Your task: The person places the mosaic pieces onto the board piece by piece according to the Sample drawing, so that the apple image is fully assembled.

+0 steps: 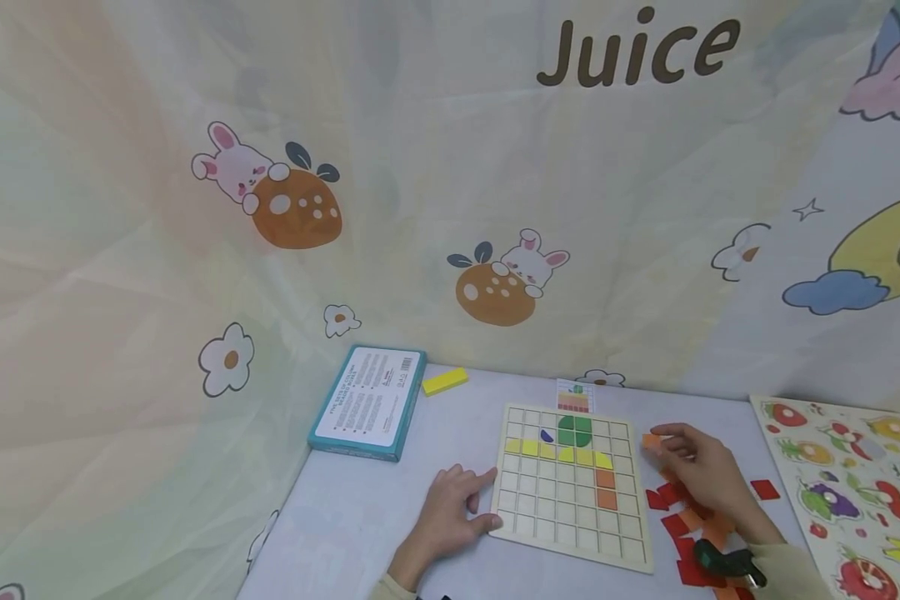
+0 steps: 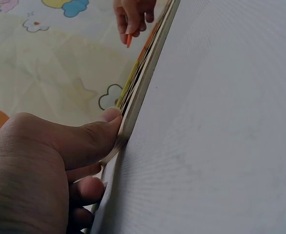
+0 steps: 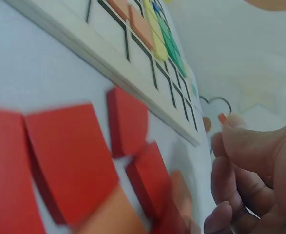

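A square wooden grid board (image 1: pixel 532 529) lies on the table. It carries green rounded pieces (image 1: pixel 574 431), a dark blue piece (image 1: pixel 546 436), a row of yellow pieces (image 1: pixel 566 454) and two orange squares (image 1: pixel 606 489) below that row's right end. My left hand (image 1: pixel 450 512) touches the board's left edge with thumb and index finger spread along it; in the left wrist view the thumb (image 2: pixel 91 141) rests on the edge. Between thumb and fingers my right hand (image 1: pixel 701 467) pinches an orange tile (image 1: pixel 651 442), just right of the board.
Red tiles (image 1: pixel 675 525) and orange tiles (image 1: pixel 717 529) lie scattered under my right forearm. A small pattern card (image 1: pixel 574 397) touches the board's far side. A blue box (image 1: pixel 366 402) and a yellow block (image 1: pixel 445 382) lie back left; a fruit-picture board (image 1: pixel 840 467) is at right.
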`<state>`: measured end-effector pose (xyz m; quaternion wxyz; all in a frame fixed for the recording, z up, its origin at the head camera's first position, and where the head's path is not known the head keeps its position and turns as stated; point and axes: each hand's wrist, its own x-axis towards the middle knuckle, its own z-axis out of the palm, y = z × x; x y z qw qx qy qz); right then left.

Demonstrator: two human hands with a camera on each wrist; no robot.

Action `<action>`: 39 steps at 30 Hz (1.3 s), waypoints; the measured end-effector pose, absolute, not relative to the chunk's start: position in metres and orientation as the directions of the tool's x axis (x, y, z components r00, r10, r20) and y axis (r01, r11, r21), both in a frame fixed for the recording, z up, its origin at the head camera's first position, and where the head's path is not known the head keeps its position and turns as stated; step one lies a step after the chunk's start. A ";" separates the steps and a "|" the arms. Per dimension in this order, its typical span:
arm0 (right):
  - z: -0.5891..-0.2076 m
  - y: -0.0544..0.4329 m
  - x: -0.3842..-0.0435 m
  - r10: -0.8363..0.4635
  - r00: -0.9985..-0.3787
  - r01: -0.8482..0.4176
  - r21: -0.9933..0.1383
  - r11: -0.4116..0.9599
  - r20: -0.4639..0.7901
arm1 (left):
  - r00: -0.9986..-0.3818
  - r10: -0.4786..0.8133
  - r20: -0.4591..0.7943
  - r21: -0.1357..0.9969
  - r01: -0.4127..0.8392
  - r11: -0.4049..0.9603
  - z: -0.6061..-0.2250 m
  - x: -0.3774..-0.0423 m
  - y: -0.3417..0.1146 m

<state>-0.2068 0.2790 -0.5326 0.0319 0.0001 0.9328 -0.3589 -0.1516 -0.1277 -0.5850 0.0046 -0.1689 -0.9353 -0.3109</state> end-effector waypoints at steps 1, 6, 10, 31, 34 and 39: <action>-0.534 0.276 -0.206 -0.027 -0.997 0.028 -0.672 0.740 -0.071 | -0.943 0.312 0.112 0.580 0.317 0.750 -0.585 -0.151 -0.128; -0.537 0.260 -0.201 -0.072 -0.994 0.007 -0.687 0.727 -0.086 | -0.945 0.308 0.109 0.583 0.312 0.750 -0.585 -0.150 -0.128; -0.536 0.243 -0.196 -0.118 -0.988 -0.012 -0.713 0.701 -0.100 | -0.944 0.309 0.112 0.585 0.314 0.748 -0.585 -0.150 -0.128; -0.543 0.200 -0.192 -0.203 -0.979 -0.169 -0.634 0.754 0.020 | -0.942 0.313 0.125 0.581 0.325 0.746 -0.588 -0.152 -0.129; -0.543 0.199 -0.193 -0.199 -0.980 -0.162 -0.632 0.758 0.011 | -0.941 0.314 0.128 0.575 0.328 0.749 -0.587 -0.152 -0.129; -0.544 0.200 -0.194 -0.188 -0.982 -0.157 -0.626 0.764 0.016 | -0.939 0.317 0.130 0.570 0.332 0.752 -0.586 -0.152 -0.128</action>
